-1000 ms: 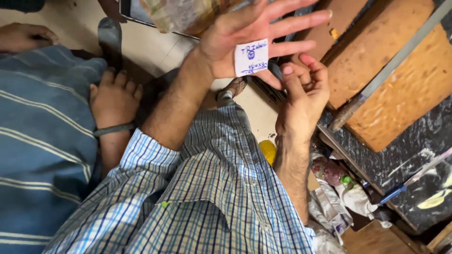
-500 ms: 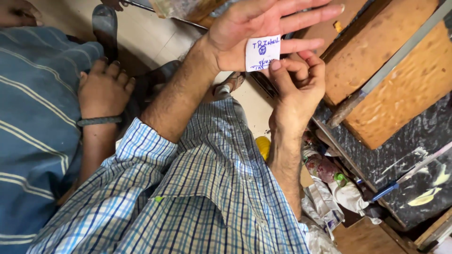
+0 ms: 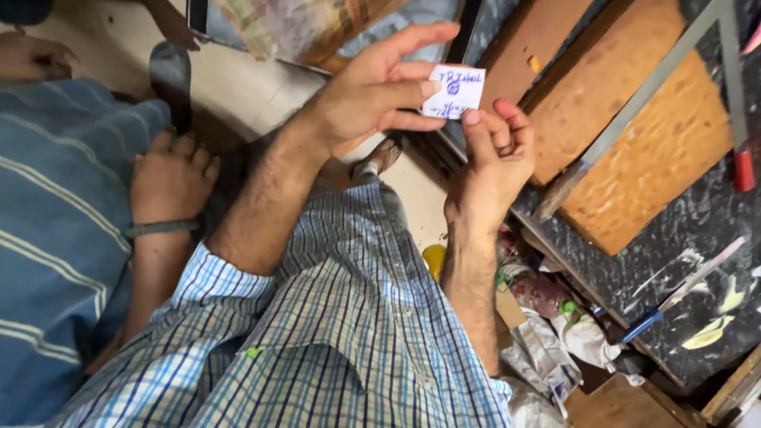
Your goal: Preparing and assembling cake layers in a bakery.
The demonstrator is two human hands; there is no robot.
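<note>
A small white paper slip (image 3: 453,91) with blue handwriting is pinched between the thumb and fingers of my left hand (image 3: 369,91), raised in the upper middle of the view. My right hand (image 3: 491,166) comes up from below. One fingertip presses on the slip's lower edge and the other fingers are curled. Both forearms are bare, with checked blue shirt sleeves (image 3: 341,341) rolled up below them.
Another person in blue striped cloth (image 3: 55,238) is at the left, their bare foot (image 3: 170,178) with a dark anklet beside my left arm. Wooden boards (image 3: 634,158) and a metal bar (image 3: 634,103) lie on a dark marbled surface (image 3: 705,261) at right. Crumpled wrappers (image 3: 555,317) lie lower right.
My left hand went from flat and open with the slip on its palm to pinching the slip. My right hand rose and its fingertip met the slip's lower edge.
</note>
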